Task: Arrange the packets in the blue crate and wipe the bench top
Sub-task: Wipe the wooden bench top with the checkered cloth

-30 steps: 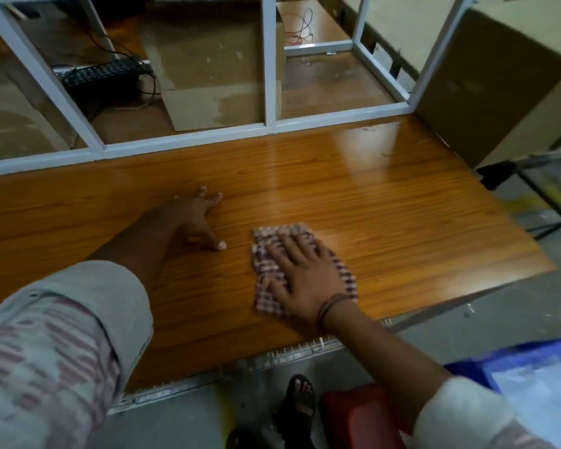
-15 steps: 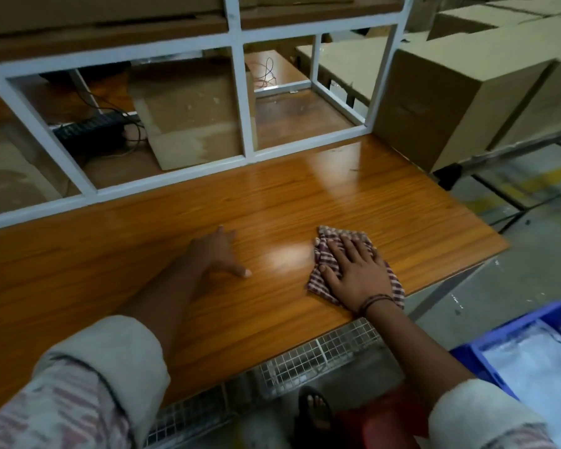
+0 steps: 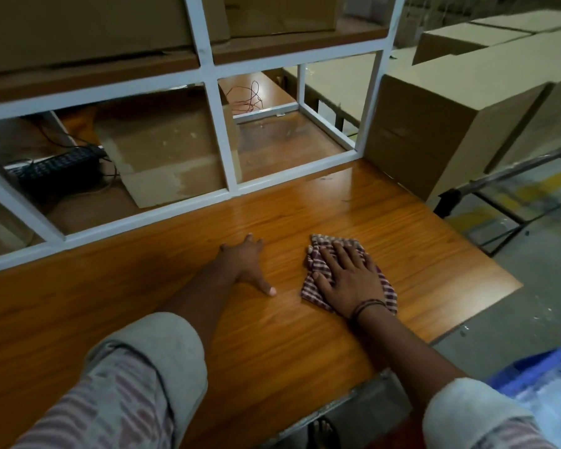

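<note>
Pressing cloth (image 3: pixel 311 289), long axis far-left to near-right, flat right hand (image 3: pixel 350 280); left hand (image 3: pixel 245 264) flat

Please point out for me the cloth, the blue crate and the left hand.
cloth (image 3: pixel 310 291), head view, on its uncovered lower-left corner.
blue crate (image 3: pixel 528 367), head view, on its blue rim.
left hand (image 3: pixel 243 264), head view, on the back of the hand.
</note>
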Motion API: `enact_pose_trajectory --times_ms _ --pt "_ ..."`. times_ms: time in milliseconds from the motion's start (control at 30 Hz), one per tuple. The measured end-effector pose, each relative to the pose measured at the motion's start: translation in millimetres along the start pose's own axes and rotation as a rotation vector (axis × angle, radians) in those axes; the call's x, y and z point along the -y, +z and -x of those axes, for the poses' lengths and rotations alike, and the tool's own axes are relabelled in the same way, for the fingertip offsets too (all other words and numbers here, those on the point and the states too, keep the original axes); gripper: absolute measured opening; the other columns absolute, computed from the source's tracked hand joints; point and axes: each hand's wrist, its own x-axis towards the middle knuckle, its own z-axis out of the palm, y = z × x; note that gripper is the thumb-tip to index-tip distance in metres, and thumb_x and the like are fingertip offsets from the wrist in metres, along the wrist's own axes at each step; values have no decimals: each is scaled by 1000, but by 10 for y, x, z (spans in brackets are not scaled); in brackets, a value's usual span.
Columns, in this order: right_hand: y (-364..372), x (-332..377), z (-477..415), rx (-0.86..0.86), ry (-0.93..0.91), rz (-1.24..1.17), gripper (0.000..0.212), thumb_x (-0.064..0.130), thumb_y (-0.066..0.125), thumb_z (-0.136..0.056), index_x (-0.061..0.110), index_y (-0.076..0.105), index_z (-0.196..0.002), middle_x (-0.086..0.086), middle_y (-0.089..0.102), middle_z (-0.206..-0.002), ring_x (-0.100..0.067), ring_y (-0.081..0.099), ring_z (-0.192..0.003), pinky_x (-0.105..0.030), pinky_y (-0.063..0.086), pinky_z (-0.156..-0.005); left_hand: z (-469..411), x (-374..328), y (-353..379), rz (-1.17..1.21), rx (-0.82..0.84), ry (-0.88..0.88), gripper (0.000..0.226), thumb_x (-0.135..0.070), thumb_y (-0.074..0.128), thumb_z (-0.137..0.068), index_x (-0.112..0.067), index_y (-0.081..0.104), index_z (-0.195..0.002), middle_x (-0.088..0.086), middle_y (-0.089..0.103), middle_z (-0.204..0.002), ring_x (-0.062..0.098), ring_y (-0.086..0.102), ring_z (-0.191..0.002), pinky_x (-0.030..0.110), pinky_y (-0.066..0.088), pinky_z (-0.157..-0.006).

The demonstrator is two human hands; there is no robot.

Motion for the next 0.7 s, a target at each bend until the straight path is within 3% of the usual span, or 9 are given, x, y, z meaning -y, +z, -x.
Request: enact_pose_trajectory --times_ms 167,400,500,567,633,700 --pt "-31 -123 -726 -11 -54 6 74 73 8 -92 41 6 -158 6 5 -167 -20 3 -154 -51 5 -122 -470 -27 -139 -8 39 14 170 -95 70 -14 -46 -16 -152 -1 -22 -165 49 -9 -149 77 12 -111" --pt "-136 -21 -2035 33 -77 -2 76 73 10 -92 36 8 -159 0 5 -168 -26 2 -154 -56 4 -120 -736 100 -62 5 48 26 167 -98 62 -5 -61 -33 -137 -11 -38 -156 53 -16 -146 80 8 -108" --pt "-116 430 -2342 54 -230 24 77 72 10 -92 34 8 -159 -3 6 -167 -28 3 -153 -57 5 -120 -766 92 -71 13 78 13 165 -95 65 -6 -63 -33 -135 -13 -42 -152 54 -23 -143 81 3 -107" --pt "-83 671 -2421 69 -298 33 79 73 11 -91 34 10 -159 -9 8 -167 -30 4 -153 -56 4 -120 -765 91 -111 4 103 -8 163 -93 69 -12 -61 -28 -140 -10 -34 -158 53 -23 -144 81 0 -108" --pt "-61 709 -2414 75 -339 34 80 75 10 -90 34 12 -159 -11 10 -166 -31 4 -153 -57 3 -120 -752 94 -152 -21 109 -7 159 -91 72 -22 -56 -20 -146 -6 -26 -163 51 -19 -146 80 0 -109" --pt "-55 546 -2435 53 -445 51 77 76 9 -91 38 12 -158 -5 11 -167 -26 6 -154 -55 6 -121 -733 87 -187 -33 112 10 153 -87 75 -33 -52 -17 -150 -8 -32 -159 48 -21 -146 77 -4 -111"
